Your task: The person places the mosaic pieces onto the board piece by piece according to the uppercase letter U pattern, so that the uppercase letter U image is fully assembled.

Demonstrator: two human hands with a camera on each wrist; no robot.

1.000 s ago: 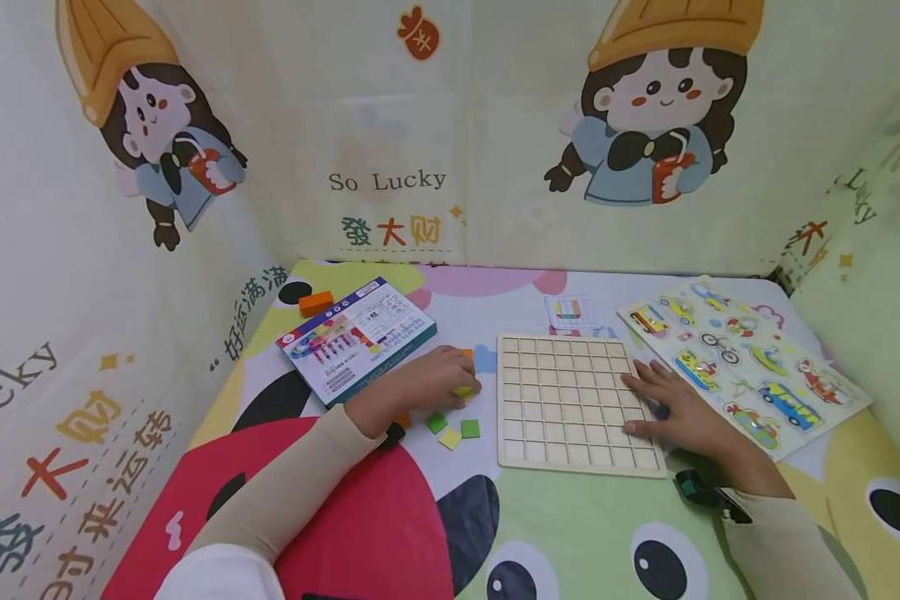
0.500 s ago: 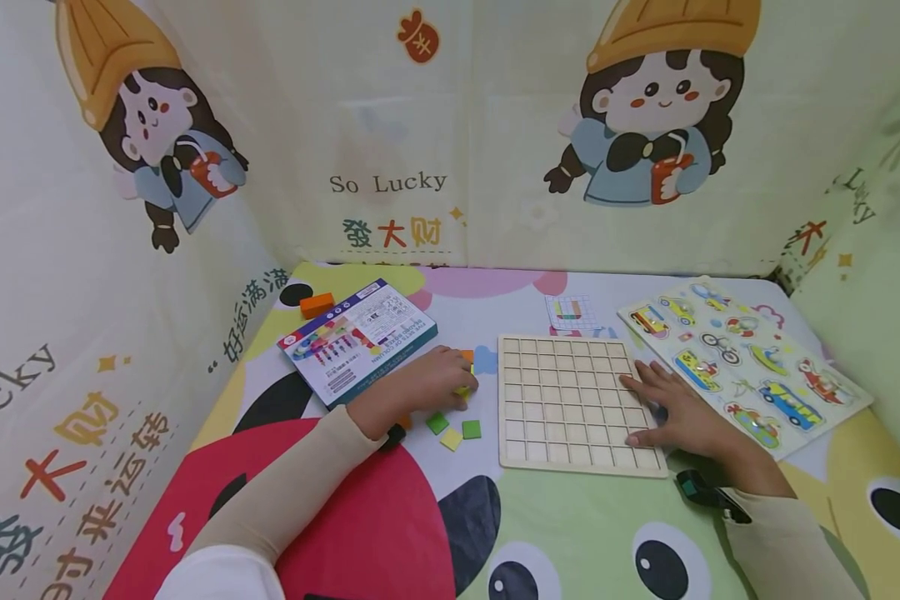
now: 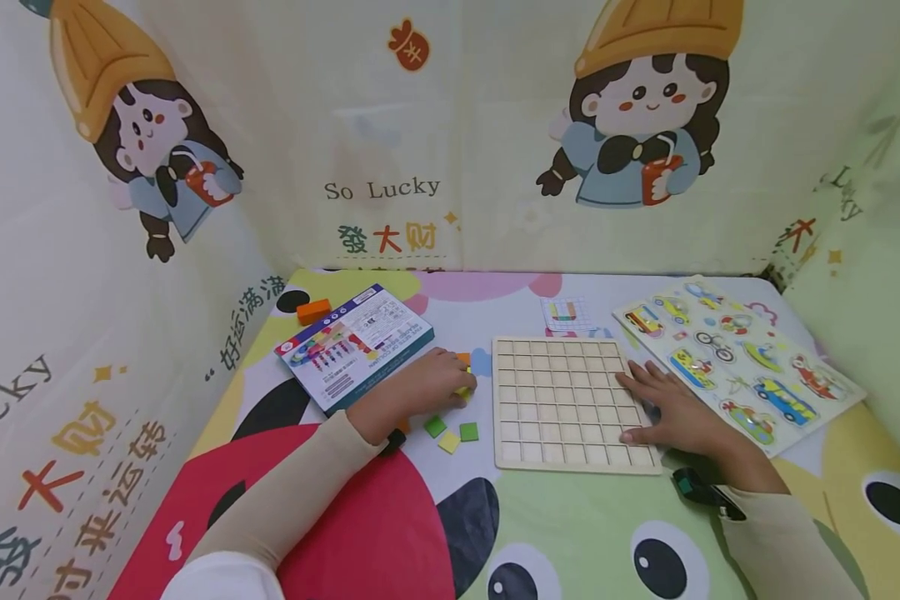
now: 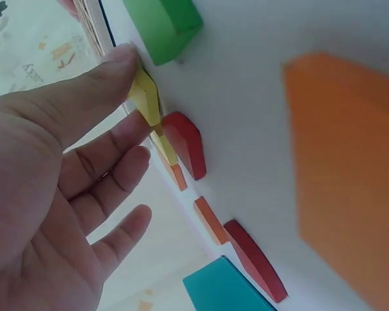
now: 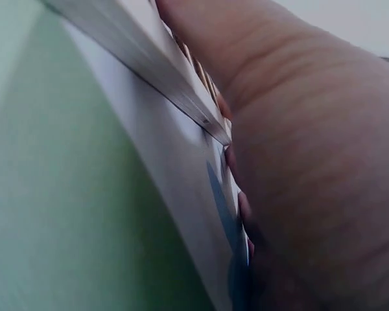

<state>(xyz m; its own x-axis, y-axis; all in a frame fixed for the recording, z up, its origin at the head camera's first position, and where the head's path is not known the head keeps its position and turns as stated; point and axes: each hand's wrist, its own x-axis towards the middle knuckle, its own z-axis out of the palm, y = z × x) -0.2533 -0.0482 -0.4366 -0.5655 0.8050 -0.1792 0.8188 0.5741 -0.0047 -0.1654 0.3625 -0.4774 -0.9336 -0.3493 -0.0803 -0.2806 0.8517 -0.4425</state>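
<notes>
My left hand [image 3: 418, 385] is over the loose blocks beside the box. In the left wrist view its thumb and index finger pinch a yellow block [image 4: 144, 97], while the other fingers extend loosely. Close to it lie a green block [image 4: 162, 29], a red block [image 4: 185, 146] and a large orange block [image 4: 350, 175]. My right hand [image 3: 678, 415] rests with spread fingers on the right edge of a wooden grid board [image 3: 562, 404], whose squares hold no blocks. In the right wrist view the palm hides most of the fingers; the board's side [image 5: 162, 71] shows.
A flat printed box [image 3: 356, 346] lies left of the board, with orange blocks [image 3: 313, 312] behind it. Green [image 3: 468, 432] and yellow tiles [image 3: 448, 442] lie in front of the left hand. A vehicle picture board [image 3: 738, 362] is at right; a small pattern card [image 3: 566, 313] lies behind the grid.
The head view has shifted slightly. The left hand stays nearly in place at the yellow block, and the right hand still rests on the grid board.
</notes>
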